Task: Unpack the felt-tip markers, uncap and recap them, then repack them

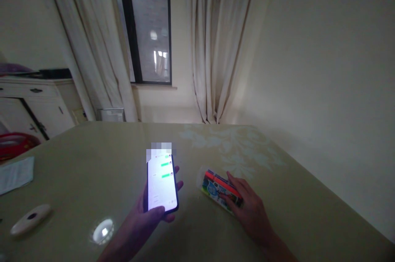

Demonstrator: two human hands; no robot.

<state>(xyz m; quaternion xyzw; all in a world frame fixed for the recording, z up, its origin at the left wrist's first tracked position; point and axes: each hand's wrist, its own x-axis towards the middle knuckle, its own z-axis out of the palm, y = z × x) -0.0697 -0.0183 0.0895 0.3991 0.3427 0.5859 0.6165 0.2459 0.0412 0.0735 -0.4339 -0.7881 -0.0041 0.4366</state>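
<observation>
My left hand (pixel 154 212) is wrapped around a smartphone (pixel 162 190), held upright above the table with its thumb at the bottom of the screen. The lit screen shows a chat page with green message bubbles, and its top is blurred out. To the right, my right hand (pixel 248 208) grips a small colourful packet (pixel 219 188) with a red-orange edge and blue and green printing. Its fingers lie over the right end of the packet, which rests at a slant on or just over the table. A clear, see-through part sticks out at its far left end.
The greenish table (pixel 108 163) has a floral pattern. At left are a pale oval object (pixel 31 218) with a dark spot, papers (pixel 17 174) and a bright round spot. Beyond stand a white cabinet (pixel 49 109), a red basket (pixel 18 144), curtains (pixel 212 47) and a window. A wall flanks the right edge.
</observation>
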